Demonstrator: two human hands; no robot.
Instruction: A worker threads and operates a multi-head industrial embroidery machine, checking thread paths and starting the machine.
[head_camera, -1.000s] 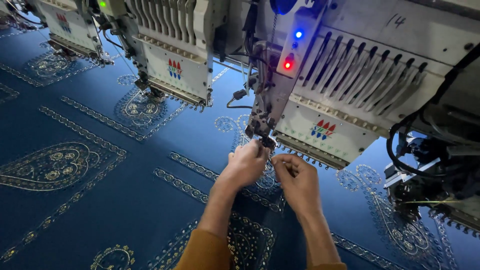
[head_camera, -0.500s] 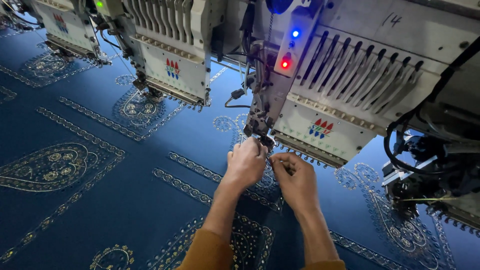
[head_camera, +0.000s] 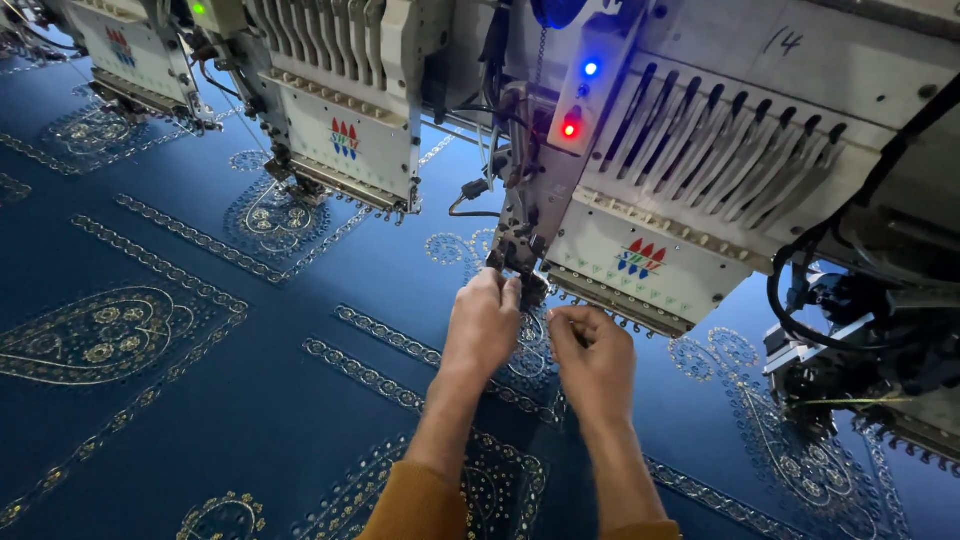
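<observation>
My left hand (head_camera: 485, 325) reaches up to the needle area (head_camera: 520, 262) at the left end of a white embroidery machine head (head_camera: 690, 200), its fingertips pinched at the metal parts there. My right hand (head_camera: 593, 362) is just to the right and slightly lower, fingers curled shut as if pinching a thin thread; the thread itself is too fine to see. Both hands hover over dark blue fabric (head_camera: 300, 400) with silver and gold embroidered patterns. A red light (head_camera: 569, 129) and a blue light (head_camera: 590, 69) glow on the head above my hands.
More machine heads stand in a row to the left, one (head_camera: 340, 130) close by and another (head_camera: 120, 50) at the far left. Black cables and a motor unit (head_camera: 860, 330) hang at the right. The stretched fabric spreads wide to the left.
Both hands have stayed at the needle area, the left one edging up closer to the metal parts. The view has shifted slightly.
</observation>
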